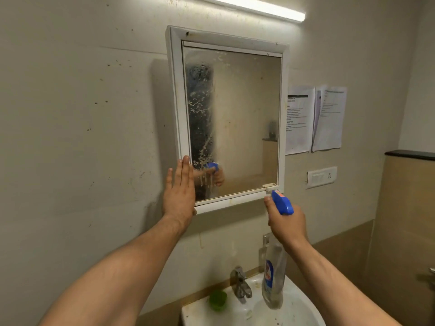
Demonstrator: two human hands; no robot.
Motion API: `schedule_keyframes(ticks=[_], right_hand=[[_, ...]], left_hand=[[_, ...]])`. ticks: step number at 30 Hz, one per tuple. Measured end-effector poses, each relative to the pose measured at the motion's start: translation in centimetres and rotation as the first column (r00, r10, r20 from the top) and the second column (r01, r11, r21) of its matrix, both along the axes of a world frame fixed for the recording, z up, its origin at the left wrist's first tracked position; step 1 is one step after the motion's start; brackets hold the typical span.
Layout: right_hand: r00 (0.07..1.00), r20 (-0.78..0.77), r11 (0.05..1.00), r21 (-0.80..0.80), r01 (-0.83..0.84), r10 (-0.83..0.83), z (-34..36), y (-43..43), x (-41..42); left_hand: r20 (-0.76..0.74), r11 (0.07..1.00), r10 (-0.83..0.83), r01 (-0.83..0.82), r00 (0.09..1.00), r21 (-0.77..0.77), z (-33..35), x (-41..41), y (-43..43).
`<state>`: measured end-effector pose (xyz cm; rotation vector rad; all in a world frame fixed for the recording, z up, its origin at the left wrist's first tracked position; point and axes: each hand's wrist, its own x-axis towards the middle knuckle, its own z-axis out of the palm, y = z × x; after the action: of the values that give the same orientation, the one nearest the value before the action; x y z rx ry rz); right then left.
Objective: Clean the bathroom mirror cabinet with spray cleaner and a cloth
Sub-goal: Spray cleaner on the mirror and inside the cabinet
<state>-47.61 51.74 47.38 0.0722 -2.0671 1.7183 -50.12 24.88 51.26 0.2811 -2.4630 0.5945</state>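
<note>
The mirror cabinet point(175, 90) hangs on a stained, speckled wall, its white frame around a mirror pane point(247, 114) that looks cloudy. Down the left part of the glass runs a dark band covered with pale foamy blotches and drips, thickest near the bottom; the right part is smeared but plainer.

The left hand point(180, 196) is apart and flat, fingers straight and close together, pointing up. Its palm lies against the lower left corner of the cabinet, with the fingertips reaching the inner edge of the frame beside the glass.

The right hand point(286, 225) is clamped on the neck of the spray bottle point(274, 276), 1 finger extended forward beneath the blue trigger head point(282, 204). The nozzle is just beside the lower right corner of the frame, close to a small beige fitting there, and it points up and left toward the cabinet. The clear bottle body hangs below the hand, tilted slightly, over the basin; it carries a red and blue label and seems nearly empty. Both hands and the blue head show dimly in the lower left of the mirror.

Below is a white sink point(301, 309) with a metal tap point(240, 285) and a green cup point(217, 301) on its rim left of the tap. To the right of the cabinet 2 printed sheets point(299, 118) are stuck to the wall, with a white switch plate point(321, 177) under them. A lit tube light point(259, 7) runs above.
</note>
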Motion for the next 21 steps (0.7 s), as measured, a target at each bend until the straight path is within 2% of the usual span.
schedule_keyframes(ticks=[3, 5, 11, 18, 21], right_hand=[[0.994, 0.038, 0.976, -0.189, 0.106, -0.101, 0.3, 2.9, -1.3], [0.989, 0.048, 0.961, -0.235, 0.145, -0.137, 0.5, 4.8, -2.0], [0.977, 0.084, 0.959, -0.193, 0.207, -0.194, -0.4, 8.2, -3.3], [0.962, 0.168, 0.96, -0.139, 0.241, -0.217, -3.4, 9.1, -3.7], [0.967, 0.193, 0.974, -0.122, 0.192, -0.166, -4.8, 8.0, -3.4]], left_hand=[[0.0, 0.999, -0.023, 0.023, 1.0, -0.033, 0.1, -0.2, 0.4], [0.009, 0.997, -0.046, 0.046, 0.999, -0.054, 0.2, -0.5, 1.2], [0.011, 0.99, -0.078, 0.079, 0.997, -0.116, -0.5, -1.2, 3.8], [0.045, 0.981, -0.031, 0.039, 0.999, -0.19, -1.4, -0.8, 3.7], [0.056, 0.977, -0.025, 0.036, 0.998, -0.211, -1.7, -0.6, 3.1]])
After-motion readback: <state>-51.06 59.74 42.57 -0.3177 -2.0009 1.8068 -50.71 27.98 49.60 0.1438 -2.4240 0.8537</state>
